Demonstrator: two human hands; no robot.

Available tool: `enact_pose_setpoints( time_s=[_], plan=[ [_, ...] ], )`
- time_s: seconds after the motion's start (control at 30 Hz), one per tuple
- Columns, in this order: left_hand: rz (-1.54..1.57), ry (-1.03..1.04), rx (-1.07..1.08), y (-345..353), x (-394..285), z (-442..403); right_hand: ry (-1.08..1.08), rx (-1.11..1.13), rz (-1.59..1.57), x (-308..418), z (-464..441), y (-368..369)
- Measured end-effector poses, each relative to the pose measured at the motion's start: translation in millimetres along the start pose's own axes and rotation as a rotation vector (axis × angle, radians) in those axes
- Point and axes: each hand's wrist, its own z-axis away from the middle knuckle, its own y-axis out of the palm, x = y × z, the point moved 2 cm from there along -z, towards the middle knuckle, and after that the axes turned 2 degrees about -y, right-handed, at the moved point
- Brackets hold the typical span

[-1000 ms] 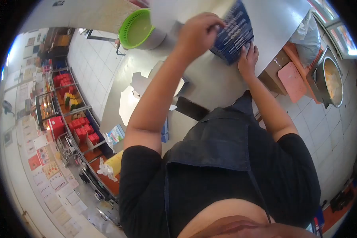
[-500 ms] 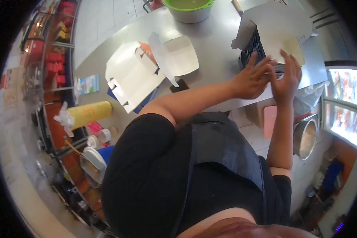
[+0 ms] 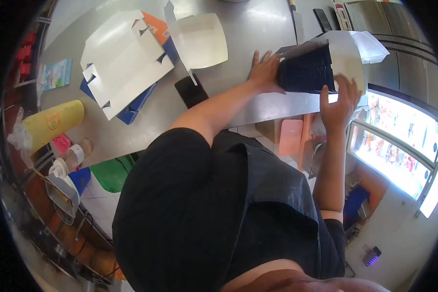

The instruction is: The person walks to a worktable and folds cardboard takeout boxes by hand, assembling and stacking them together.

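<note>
My left hand (image 3: 266, 73) lies at the left side of a dark blue stack of folded card (image 3: 306, 69), fingers spread and thumb against its lower corner. My right hand (image 3: 339, 106) is at the stack's right edge, its thumb near the blue card and its slightly blurred fingers apart over a white card sheet (image 3: 348, 53). The white sheet extends right from the stack, with a raised flap. Neither hand is visibly closed on anything.
Left on the metal table (image 3: 248, 29) are a flat white box blank (image 3: 124, 58), an open white box (image 3: 204, 41) and a dark phone (image 3: 191, 91). A yellow roll (image 3: 56, 121) lies at the far left. A knife (image 3: 298, 24) lies behind the stack. A lit display fridge (image 3: 394, 141) stands right.
The view has shifted rightward. My hands, close together half a second ago, have moved apart to either side of the stack. More of the stack's dark blue face now shows.
</note>
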Motion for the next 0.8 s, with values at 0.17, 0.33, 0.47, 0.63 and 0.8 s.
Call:
enact_pose_setpoints(
  time_s=[0.17,0.33,0.47,0.63,0.8],
  plan=[
    [0.196,0.054,-0.073,13,-3,-11,-0.149,-0.005,-0.158,51,19,11],
    [0.18,0.059,-0.205,31,2,-11,0.196,0.503,-0.156,54,49,90],
    [0.121,0.094,-0.312,40,3,-9,0.288,0.731,0.108,47,42,130],
    [0.182,0.102,-0.337,30,3,-3,0.351,0.783,0.104,34,38,156],
    [0.137,0.129,-0.396,40,6,-7,0.412,0.741,0.096,44,32,156]
  ],
)
